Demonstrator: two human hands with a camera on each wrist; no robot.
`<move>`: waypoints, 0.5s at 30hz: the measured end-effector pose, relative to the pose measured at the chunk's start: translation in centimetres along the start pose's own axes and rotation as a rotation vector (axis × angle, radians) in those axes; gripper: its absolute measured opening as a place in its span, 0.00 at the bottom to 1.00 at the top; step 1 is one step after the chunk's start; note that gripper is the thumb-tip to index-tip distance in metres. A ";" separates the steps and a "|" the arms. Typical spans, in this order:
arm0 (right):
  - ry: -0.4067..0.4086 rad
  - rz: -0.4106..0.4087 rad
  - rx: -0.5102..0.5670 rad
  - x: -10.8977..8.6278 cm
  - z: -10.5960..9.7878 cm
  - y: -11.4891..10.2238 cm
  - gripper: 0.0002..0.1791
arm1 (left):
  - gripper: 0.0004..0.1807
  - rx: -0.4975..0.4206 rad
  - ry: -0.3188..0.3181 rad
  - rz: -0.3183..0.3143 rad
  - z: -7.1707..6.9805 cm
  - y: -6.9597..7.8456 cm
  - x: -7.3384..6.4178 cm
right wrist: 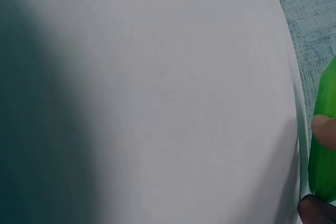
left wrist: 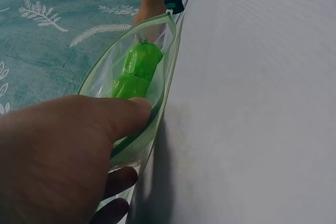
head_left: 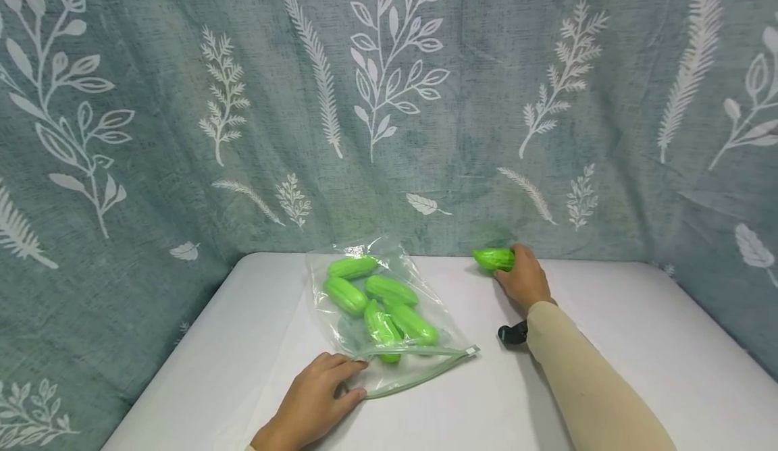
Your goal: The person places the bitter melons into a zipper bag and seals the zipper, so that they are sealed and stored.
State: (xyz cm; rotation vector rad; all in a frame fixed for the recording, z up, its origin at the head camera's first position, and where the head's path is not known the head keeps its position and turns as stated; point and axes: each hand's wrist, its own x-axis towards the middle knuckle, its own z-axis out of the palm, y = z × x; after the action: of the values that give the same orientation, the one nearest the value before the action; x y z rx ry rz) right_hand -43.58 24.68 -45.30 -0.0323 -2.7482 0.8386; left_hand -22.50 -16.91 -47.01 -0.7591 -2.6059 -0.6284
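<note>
A clear zip bag (head_left: 419, 368) lies on the white table with its green-edged mouth toward me. Inside it are several ridged green cucumbers (head_left: 391, 290), one of them reaching to the mouth. My left hand (head_left: 316, 393) pinches the bag's rim at the left of the mouth; in the left wrist view its thumb (left wrist: 131, 116) lies over the rim and the mouth gapes. At the table's back edge my right hand (head_left: 525, 279) grips another green cucumber (head_left: 492, 258) by its right end. The right wrist view shows only part of this cucumber (right wrist: 325, 166), with fingertips against it.
The white table (head_left: 608, 329) is bounded at the back and sides by a grey-green curtain (head_left: 486, 100) with white leaf prints. A dark wrist device (head_left: 513, 333) sits at the right wrist. A white slider (head_left: 472, 350) is at the bag mouth's right corner.
</note>
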 end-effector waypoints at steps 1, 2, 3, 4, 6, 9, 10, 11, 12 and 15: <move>0.004 0.003 0.000 -0.1 -0.1 0.0 0.39 | 0.19 0.001 -0.002 -0.001 0.0 0.0 0.0; 0.009 0.009 0.001 -0.2 -0.2 0.1 0.39 | 0.19 0.001 -0.005 -0.002 0.0 0.1 0.0; 0.013 0.011 -0.001 -0.3 -0.3 0.1 0.39 | 0.19 0.003 -0.007 -0.003 0.0 0.1 0.1; 0.017 0.012 -0.001 -0.4 -0.4 0.0 0.39 | 0.19 0.000 -0.009 -0.005 0.0 0.1 0.0; 0.026 0.015 -0.010 -0.6 -0.6 0.0 0.40 | 0.19 0.000 -0.011 -0.008 0.0 0.1 0.0; 0.046 0.009 -0.015 -1.1 -1.0 -0.1 0.39 | 0.19 -0.002 -0.013 -0.010 0.0 0.1 0.0; 0.054 0.007 -0.013 -1.3 -1.2 -0.2 0.39 | 0.19 -0.003 -0.014 -0.011 0.0 0.1 0.0; 0.060 0.005 -0.012 -1.4 -1.3 -0.2 0.39 | 0.19 -0.001 -0.014 -0.011 0.0 0.2 0.0; 0.066 0.000 -0.008 -1.6 -1.5 -0.2 0.39 | 0.19 -0.001 -0.013 -0.012 0.0 0.2 0.0; 0.079 -0.019 0.014 -2.1 -2.0 -0.3 0.39 | 0.19 -0.003 -0.012 -0.012 -0.1 0.2 0.0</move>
State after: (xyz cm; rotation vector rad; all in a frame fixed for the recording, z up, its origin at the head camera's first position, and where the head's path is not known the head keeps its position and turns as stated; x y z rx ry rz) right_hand -41.04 25.34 -44.10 -0.0360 -2.6648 0.8336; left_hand -22.31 -16.78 -46.88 -0.7504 -2.6234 -0.6327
